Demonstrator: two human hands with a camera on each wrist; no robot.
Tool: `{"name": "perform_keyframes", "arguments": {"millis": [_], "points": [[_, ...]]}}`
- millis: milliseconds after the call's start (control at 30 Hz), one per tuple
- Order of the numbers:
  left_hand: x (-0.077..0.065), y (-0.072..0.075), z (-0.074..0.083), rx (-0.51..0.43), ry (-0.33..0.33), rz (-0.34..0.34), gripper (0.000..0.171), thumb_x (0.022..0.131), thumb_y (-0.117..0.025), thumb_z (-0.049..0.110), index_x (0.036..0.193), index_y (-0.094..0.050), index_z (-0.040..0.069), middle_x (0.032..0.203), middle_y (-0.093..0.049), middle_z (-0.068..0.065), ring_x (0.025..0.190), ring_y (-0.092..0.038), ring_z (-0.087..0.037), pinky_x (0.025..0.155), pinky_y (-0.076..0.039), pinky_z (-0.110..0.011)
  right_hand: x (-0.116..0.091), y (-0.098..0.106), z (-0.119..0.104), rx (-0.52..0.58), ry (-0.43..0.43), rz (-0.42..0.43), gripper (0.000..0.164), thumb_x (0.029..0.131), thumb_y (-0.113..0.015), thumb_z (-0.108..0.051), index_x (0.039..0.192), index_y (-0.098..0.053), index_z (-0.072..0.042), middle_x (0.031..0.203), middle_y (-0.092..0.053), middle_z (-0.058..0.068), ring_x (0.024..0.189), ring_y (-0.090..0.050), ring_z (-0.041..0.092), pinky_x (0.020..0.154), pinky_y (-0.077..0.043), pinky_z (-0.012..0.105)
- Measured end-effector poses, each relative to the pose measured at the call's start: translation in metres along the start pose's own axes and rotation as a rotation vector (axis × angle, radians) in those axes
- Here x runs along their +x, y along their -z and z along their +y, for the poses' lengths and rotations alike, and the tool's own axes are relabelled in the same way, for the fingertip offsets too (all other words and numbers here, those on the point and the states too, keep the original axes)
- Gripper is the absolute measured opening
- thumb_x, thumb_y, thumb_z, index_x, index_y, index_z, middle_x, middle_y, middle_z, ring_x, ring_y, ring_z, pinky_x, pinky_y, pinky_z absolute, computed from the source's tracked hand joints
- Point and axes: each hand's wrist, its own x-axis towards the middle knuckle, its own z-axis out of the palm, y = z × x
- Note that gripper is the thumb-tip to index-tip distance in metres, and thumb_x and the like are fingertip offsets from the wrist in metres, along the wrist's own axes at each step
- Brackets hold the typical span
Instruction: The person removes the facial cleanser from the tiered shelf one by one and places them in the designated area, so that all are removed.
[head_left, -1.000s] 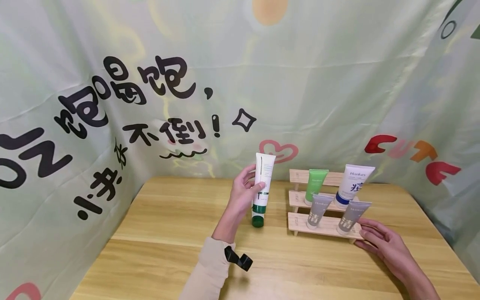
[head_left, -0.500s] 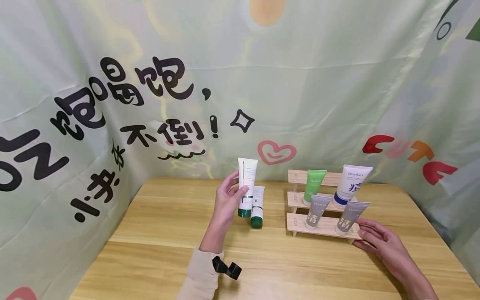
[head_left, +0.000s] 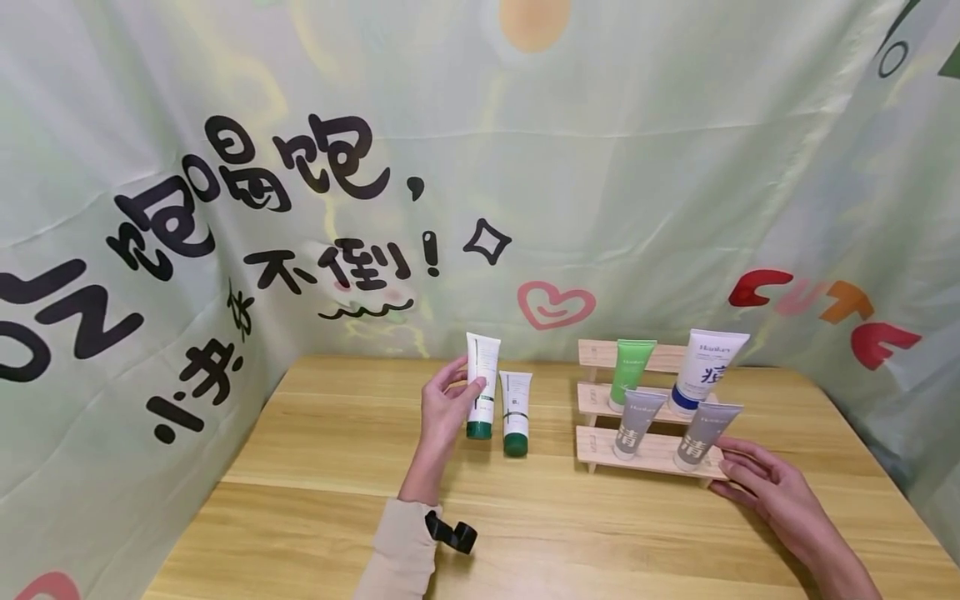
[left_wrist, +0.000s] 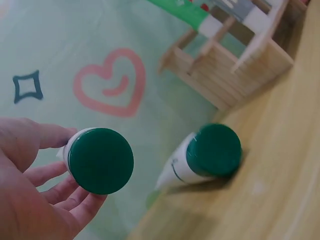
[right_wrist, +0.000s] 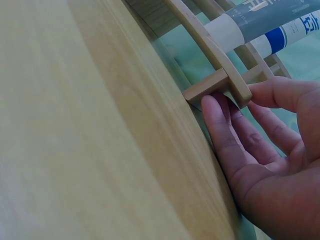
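My left hand (head_left: 444, 408) holds a white tube (head_left: 490, 389), fingers clamped round its middle. In the head view the tube hides some fingertips, and whether it touches the table (head_left: 337, 450) I cannot tell. A matching tube (head_left: 516, 408) lies just to its right, green cap end toward me; the small print on both is too fine to read. Farther right stands a wooden rack (head_left: 660, 450); the fingers of my right hand (head_left: 771, 490) pinch the right end of its nearest shelf, some partly hidden. On that shelf, the left grey tube (head_left: 640, 423) covers part of the green tube (head_left: 632, 367) behind; the right grey tube (head_left: 707, 435) stands near my fingers. My left sleeve (head_left: 397, 546) runs out of view, and lettering on the cloth (head_left: 660, 167) is cut off at the left.
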Motion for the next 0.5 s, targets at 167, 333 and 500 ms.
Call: {"name": "perform_keyframes", "arguments": {"millis": [167, 333, 500], "points": [[0.005, 0.002, -0.013, 0.058, 0.036, 0.036, 0.045, 0.088, -0.08, 0.007, 0.131, -0.068, 0.007, 0.117, -0.067, -0.017, 0.094, -0.068, -0.026, 0.077, -0.058, -0.035, 0.0, -0.002, 0.0, -0.001, 0.002, 0.003, 0.027, 0.105, -0.06, -0.009, 0.12, -0.067, -0.03, 0.114, -0.068, -0.015, 0.102, -0.067, 0.003, 0.085, -0.061, 0.032], [0.009, 0.002, -0.027, 0.113, 0.055, 0.055, 0.044, 0.087, -0.081, 0.006, 0.129, -0.069, 0.006, 0.111, -0.067, -0.016, 0.09, -0.069, -0.025, 0.072, -0.058, -0.031, -0.002, -0.003, 0.0, -0.007, -0.021, 0.013, 0.026, 0.104, -0.061, -0.011, 0.119, -0.067, -0.031, 0.113, -0.068, -0.016, 0.102, -0.066, 0.002, 0.085, -0.061, 0.032], [0.01, -0.002, -0.037, 0.147, 0.062, 0.094, 0.041, 0.085, -0.082, 0.008, 0.124, -0.072, 0.004, 0.104, -0.068, -0.016, 0.088, -0.067, -0.024, 0.072, -0.057, -0.03, -0.002, -0.001, 0.0, 0.012, 0.005, 0.006, 0.028, 0.105, -0.059, -0.008, 0.119, -0.068, -0.03, 0.114, -0.068, -0.014, 0.102, -0.067, 0.003, 0.084, -0.061, 0.031]]}}
